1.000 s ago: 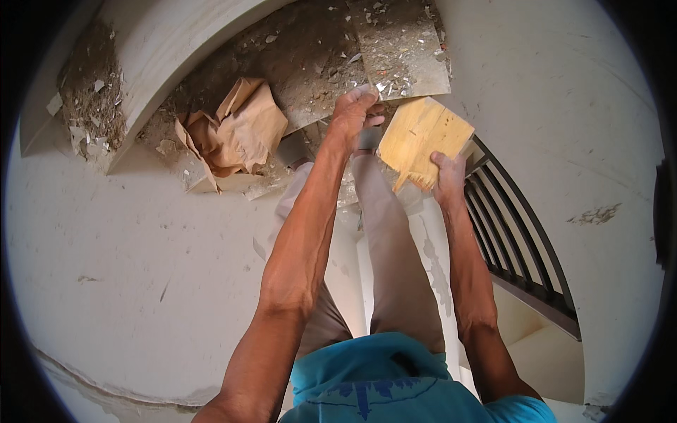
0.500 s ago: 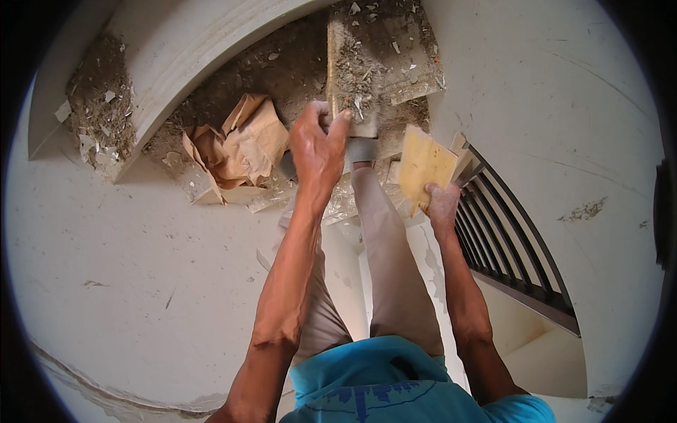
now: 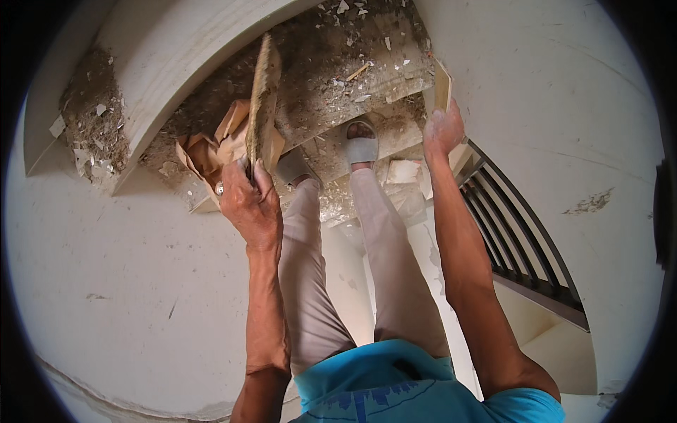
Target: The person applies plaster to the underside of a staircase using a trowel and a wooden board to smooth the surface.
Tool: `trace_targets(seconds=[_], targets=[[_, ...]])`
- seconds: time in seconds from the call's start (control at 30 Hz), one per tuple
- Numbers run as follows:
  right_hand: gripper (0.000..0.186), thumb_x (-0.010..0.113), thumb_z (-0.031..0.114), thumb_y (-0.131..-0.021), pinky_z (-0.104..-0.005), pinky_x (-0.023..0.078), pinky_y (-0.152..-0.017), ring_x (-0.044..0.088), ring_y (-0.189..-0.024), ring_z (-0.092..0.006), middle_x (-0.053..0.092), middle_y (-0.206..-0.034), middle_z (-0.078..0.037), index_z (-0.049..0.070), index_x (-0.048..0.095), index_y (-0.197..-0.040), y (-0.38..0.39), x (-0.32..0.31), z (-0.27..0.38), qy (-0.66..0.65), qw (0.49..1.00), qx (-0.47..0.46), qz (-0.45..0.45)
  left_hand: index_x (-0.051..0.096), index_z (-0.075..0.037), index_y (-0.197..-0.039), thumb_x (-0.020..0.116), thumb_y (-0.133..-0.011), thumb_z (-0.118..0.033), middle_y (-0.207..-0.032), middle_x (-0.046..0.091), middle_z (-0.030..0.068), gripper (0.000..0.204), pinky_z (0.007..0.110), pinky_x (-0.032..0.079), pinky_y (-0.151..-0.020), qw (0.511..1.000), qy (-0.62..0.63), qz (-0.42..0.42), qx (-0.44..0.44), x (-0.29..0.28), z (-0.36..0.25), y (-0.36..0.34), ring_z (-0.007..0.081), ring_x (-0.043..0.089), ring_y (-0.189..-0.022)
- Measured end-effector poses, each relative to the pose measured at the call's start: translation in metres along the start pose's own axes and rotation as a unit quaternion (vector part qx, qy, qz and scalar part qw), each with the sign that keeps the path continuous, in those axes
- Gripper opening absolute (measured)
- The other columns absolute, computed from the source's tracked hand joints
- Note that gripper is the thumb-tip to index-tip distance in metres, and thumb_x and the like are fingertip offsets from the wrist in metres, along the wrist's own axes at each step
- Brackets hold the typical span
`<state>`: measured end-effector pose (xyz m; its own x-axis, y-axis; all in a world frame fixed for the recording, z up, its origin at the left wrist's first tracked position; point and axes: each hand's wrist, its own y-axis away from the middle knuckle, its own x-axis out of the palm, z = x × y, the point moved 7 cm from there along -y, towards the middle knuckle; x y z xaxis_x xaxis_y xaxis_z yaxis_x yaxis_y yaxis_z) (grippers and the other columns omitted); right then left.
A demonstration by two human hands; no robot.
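My left hand point(image 3: 252, 206) is closed on the near end of a long, flat board point(image 3: 261, 106). The board is tipped onto its edge, over the right part of a crumpled brown paper bag point(image 3: 201, 156). My right hand point(image 3: 443, 132) grips a small yellowish board point(image 3: 442, 86), seen nearly edge-on beside the right wall. Bits of debris point(image 3: 356, 81) and dust lie on the stair step between the two hands.
My feet, in grey sandals point(image 3: 362, 146), stand on a lower step. A dark metal railing point(image 3: 518, 233) runs at the right. A curved white wall point(image 3: 190, 63) borders the steps on the left, with more rubble point(image 3: 99, 106) beyond it.
My left hand has moved left and tilted the long board from flat, debris-covered, onto its edge over the bag. My right hand has lifted the yellowish board farther up and turned it edge-on.
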<state>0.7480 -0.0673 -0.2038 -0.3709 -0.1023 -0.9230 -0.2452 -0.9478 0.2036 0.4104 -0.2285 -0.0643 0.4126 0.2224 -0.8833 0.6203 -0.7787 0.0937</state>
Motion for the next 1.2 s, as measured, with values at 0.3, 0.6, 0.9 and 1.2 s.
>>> trace_targets(seconds=[0.3,0.6,0.9,1.2], targets=[[0.031,0.056,0.009,-0.078,-0.0473,0.051,-0.075,0.066,-0.086,-0.0372,0.069,-0.095,-0.018,0.009,0.068,-0.108,-0.008,0.023,0.030,0.039,0.997,-0.069,0.002,0.059,0.005,-0.098,0.065,-0.091,-0.012,-0.082,0.063,0.0146,0.019,0.035,0.048,-0.065,0.984,0.083,0.006,-0.156,0.036,0.049,0.045,0.0227,0.059,-0.070],[0.029,0.055,0.009,-0.077,-0.0484,0.051,-0.071,0.066,-0.079,-0.0391,0.068,-0.083,-0.019,0.008,0.068,-0.103,-0.029,0.003,0.045,0.064,0.998,-0.023,-0.006,0.059,0.003,-0.105,0.069,-0.088,-0.012,-0.091,0.064,0.0154,0.025,0.036,0.049,-0.074,0.962,0.168,0.037,-0.214,0.053,0.067,0.059,0.0274,0.060,-0.081],[0.024,0.058,0.008,-0.078,-0.0491,0.052,-0.070,0.067,-0.078,-0.0393,0.069,-0.082,-0.020,0.005,0.068,-0.101,-0.040,0.008,0.085,0.059,0.995,-0.075,0.001,0.059,0.003,-0.106,0.070,-0.089,-0.015,-0.089,0.062,0.0074,0.027,0.029,0.045,-0.072,0.945,0.217,0.007,-0.243,0.066,0.080,0.066,0.0143,0.055,-0.077],[0.031,0.058,0.012,-0.082,-0.0425,0.052,-0.059,0.067,-0.065,-0.0267,0.069,-0.075,-0.015,0.012,0.071,-0.111,-0.032,0.052,0.145,0.112,0.978,-0.173,-0.007,0.059,0.003,-0.102,0.069,-0.089,-0.015,-0.088,0.062,0.0059,0.024,0.027,0.044,-0.070,0.913,0.252,0.034,-0.318,0.071,0.082,0.061,0.0125,0.053,-0.076]])
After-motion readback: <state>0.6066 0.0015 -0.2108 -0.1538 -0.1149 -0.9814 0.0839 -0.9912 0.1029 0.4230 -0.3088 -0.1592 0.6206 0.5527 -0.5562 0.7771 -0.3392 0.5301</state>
